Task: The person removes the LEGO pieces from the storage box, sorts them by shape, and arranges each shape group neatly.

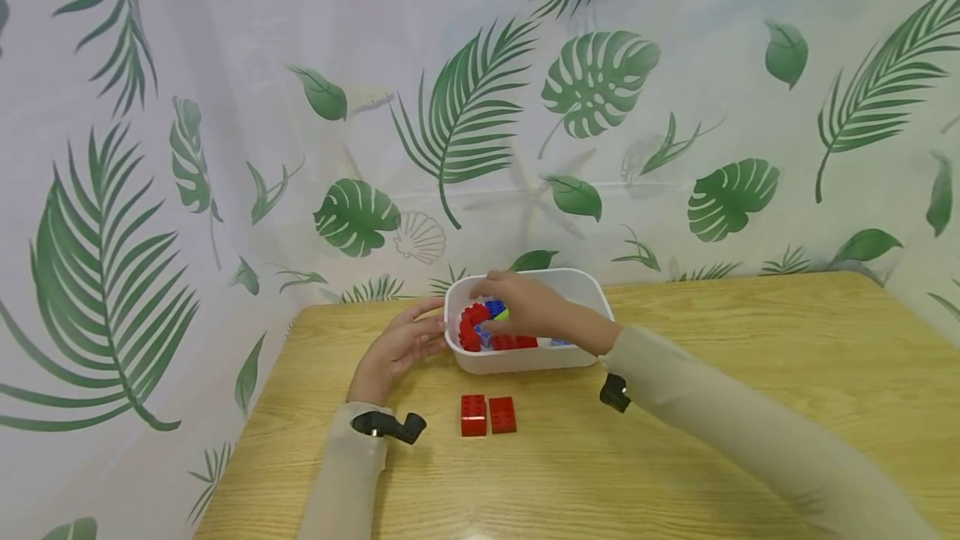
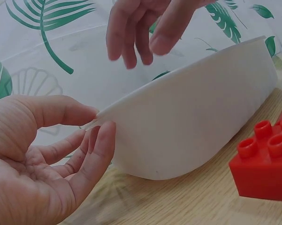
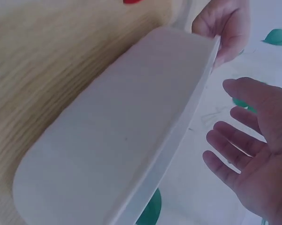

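A white plastic bin point(image 1: 525, 362) stands on the table with red, blue and green toy bricks inside; a curved group of red bricks point(image 1: 470, 330) shows at its left end. My left hand point(image 1: 403, 348) touches the bin's left end, its thumb and fingertips right at the rim and outer wall. Over the bin's opening hovers my right hand point(image 1: 525, 305), fingers spread and loosely bent, with nothing between them in the right wrist view. It covers part of the bricks below. Two red bricks, a taller one point(image 1: 473, 415) and a flatter one point(image 1: 502, 415), sit in front of the bin.
The wooden table point(image 1: 600, 457) reaches back to a leaf-printed curtain point(image 1: 465, 107) close behind the bin. A black wrist camera point(image 1: 390, 425) is strapped on the left sleeve, another point(image 1: 615, 392) on the right.
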